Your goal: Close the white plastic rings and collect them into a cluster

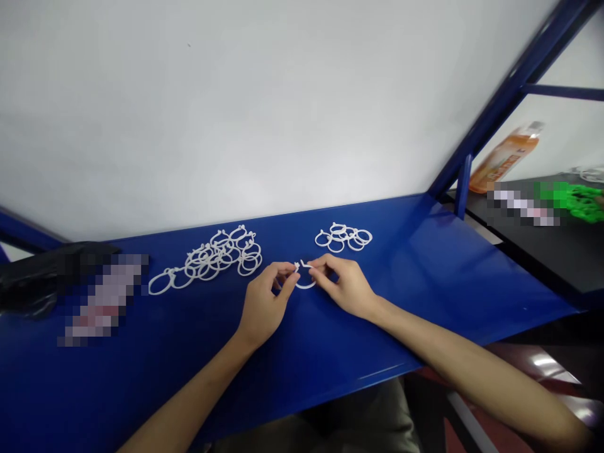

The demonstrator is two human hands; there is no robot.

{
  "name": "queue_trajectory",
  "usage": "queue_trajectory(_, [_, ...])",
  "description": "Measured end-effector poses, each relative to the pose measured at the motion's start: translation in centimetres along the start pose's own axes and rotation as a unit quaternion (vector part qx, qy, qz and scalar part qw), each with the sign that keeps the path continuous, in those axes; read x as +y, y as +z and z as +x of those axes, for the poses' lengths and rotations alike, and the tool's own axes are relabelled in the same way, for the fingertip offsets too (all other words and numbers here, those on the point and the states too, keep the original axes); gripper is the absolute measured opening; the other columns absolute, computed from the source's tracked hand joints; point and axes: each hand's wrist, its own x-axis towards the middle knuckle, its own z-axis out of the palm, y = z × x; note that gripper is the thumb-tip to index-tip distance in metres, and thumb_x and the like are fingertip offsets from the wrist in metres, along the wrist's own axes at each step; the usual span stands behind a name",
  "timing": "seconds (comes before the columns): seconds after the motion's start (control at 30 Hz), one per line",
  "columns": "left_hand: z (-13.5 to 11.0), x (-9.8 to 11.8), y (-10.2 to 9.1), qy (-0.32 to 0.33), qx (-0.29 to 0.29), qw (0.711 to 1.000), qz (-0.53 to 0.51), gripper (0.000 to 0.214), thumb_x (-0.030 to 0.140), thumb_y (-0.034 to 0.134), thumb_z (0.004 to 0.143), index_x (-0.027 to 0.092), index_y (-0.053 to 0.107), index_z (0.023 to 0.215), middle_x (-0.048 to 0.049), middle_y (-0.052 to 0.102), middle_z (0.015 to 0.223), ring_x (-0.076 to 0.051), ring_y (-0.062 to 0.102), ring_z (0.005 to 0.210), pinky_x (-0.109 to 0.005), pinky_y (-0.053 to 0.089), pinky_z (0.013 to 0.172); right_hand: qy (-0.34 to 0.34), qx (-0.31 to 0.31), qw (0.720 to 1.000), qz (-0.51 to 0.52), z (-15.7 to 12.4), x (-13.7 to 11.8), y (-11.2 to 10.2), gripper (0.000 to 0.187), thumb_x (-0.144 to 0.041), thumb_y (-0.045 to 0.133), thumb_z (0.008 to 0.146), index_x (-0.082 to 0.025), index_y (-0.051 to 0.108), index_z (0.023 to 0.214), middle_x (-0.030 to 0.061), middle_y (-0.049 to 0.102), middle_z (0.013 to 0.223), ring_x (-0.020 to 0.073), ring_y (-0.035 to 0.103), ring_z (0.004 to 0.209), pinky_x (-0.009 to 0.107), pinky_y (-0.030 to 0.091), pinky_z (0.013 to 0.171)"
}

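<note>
Head view: the left hand point(264, 302) and right hand point(348, 287) pinch opposite ends of a gapped white ring point(306, 287).

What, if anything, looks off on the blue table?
Nothing spilled or damaged stands out. Only the white ring held between left hand and right hand shows open ends; loose rings nearby seem closed.

Fingertips point(318, 262) hide parts of the white ring point(306, 287).
</note>
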Motion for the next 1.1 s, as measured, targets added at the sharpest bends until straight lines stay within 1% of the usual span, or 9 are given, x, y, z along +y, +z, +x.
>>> queue_trajectory(0.17, [-0.5, 0.7, -0.2, -0.013, -0.03, 0.999, -0.022, 0.014, 0.034, 0.056, 0.094, 0.024, 0.065, 0.093, 0.0023, 0.073, 0.082, -0.014, 0.068, 0.072, -0.024, 0.051, 0.064, -0.081, -0.006, 0.996, -0.038, -0.6, -0.4, 0.1, 0.014, -0.026, 0.053, 0.101, -0.02, 0.064, 0.096, 0.0035, 0.07, 0.088, 0.0144, 0.066, 0.076, 0.026, 0.052, 0.068])
queue_trajectory(0.37, [-1.3, 0.4, -0.1, 0.079, 0.004, 0.995, 0.053, 0.014, 0.028, 0.052, 0.096, 0.023, 0.062, 0.088, 0.0007, 0.072, 0.081, -0.015, 0.067, 0.074, -0.028, 0.052, 0.072, -0.177, -0.053, 0.975, -0.121, -1.3, -0.6, 0.0, 0.024, -0.027, 0.042, 0.105, -0.017, 0.064, 0.103, 0.0073, 0.066, 0.084, 0.0174, 0.061, 0.075, 0.031, 0.052, 0.069])
queue_trajectory(0.5, [-0.4, 0.0, -0.6, 0.141, -0.026, 0.985, 0.095, 0.017, 0.031, 0.05, 0.098, 0.023, 0.063, 0.09, -0.001, 0.071, 0.083, -0.017, 0.066, 0.078, -0.03, 0.053, 0.075, -0.184, -0.054, 0.971, -0.142, -0.9, -0.3, -0.5, 0.025, -0.027, 0.042, 0.105, -0.018, 0.065, 0.111, 0.0078, 0.068, 0.091, 0.0176, 0.063, 0.081, 0.031, 0.055, 0.072])
queue_trajectory(0.6, [1.1, -0.9, -1.9, 0.176, -0.025, 0.97, 0.167, 0.021, 0.035, 0.048, 0.099, 0.023, 0.066, 0.102, -0.0042, 0.073, 0.097, -0.021, 0.066, 0.095, -0.037, 0.051, 0.092, -0.156, -0.004, 0.974, -0.165, 0.9, 1.1, -1.7, 0.025, -0.028, 0.046, 0.104, -0.02, 0.067, 0.115, 0.0084, 0.068, 0.102, 0.0185, 0.066, 0.091, 0.032, 0.055, 0.081])
queue_trajectory(0.7, [2.4, -2.7, -3.7, 0.116, 0.015, 0.949, 0.293, 0.029, 0.035, 0.045, 0.098, 0.02, 0.066, 0.109, -0.0094, 0.071, 0.103, -0.027, 0.062, 0.102, -0.044, 0.048, 0.096, -0.057, 0.079, 0.967, -0.236, 3.8, 3.3, -3.5, 0.024, -0.027, 0.052, 0.1, -0.019, 0.072, 0.109, 0.0089, 0.067, 0.101, 0.0186, 0.065, 0.083, 0.032, 0.054, 0.077])
queue_trajectory(0.8, [3.0, -4.7, -5.1, 0.053, -0.02, 0.922, 0.383, 0.031, 0.031, 0.046, 0.094, 0.016, 0.067, 0.111, -0.0139, 0.066, 0.107, -0.032, 0.059, 0.104, -0.047, 0.048, 0.093, 0.054, 0.058, 0.946, -0.314, 6.6, 5.1, -4.8, 0.021, -0.023, 0.057, 0.095, -0.02, 0.074, 0.106, 0.0077, 0.069, 0.096, 0.0185, 0.065, 0.078, 0.031, 0.051, 0.074])
queue_trajectory(0.87, [3.0, -5.5, -5.4, 0.034, -0.049, 0.914, 0.402, 0.032, 0.03, 0.047, 0.092, 0.015, 0.067, 0.112, -0.0142, 0.065, 0.107, -0.033, 0.058, 0.104, -0.048, 0.048, 0.092, 0.099, 0.036, 0.935, -0.339, 7.8, 5.7, -5.0, 0.019, -0.021, 0.059, 0.092, -0.02, 0.073, 0.104, 0.0067, 0.07, 0.094, 0.0187, 0.065, 0.08, 0.029, 0.049, 0.074])
queue_trajectory(0.97, [2.9, -5.7, -5.4, 0.032, -0.069, 0.914, 0.399, 0.031, 0.031, 0.046, 0.093, 0.015, 0.067, 0.111, -0.0131, 0.066, 0.105, -0.033, 0.057, 0.105, -0.048, 0.047, 0.092, 0.126, 0.03, 0.926, -0.355, 8.6, 5.8, -4.3, 0.013, -0.02, 0.06, 0.089, -0.018, 0.072, 0.094, 0.0077, 0.071, 0.091, 0.0199, 0.064, 0.08, 0.029, 0.048, 0.071])
queue_trajectory(1.1, [3.0, -5.4, -5.1, 0.037, -0.056, 0.923, 0.379, 0.027, 0.031, 0.045, 0.094, 0.018, 0.067, 0.105, -0.012, 0.066, 0.102, -0.031, 0.057, 0.102, -0.046, 0.047, 0.09, 0.134, 0.04, 0.917, -0.374, 8.5, 5.6, -3.8, 0.013, -0.021, 0.058, 0.09, -0.016, 0.07, 0.085, 0.0111, 0.069, 0.09, 0.0226, 0.062, 0.085, 0.032, 0.047, 0.074])
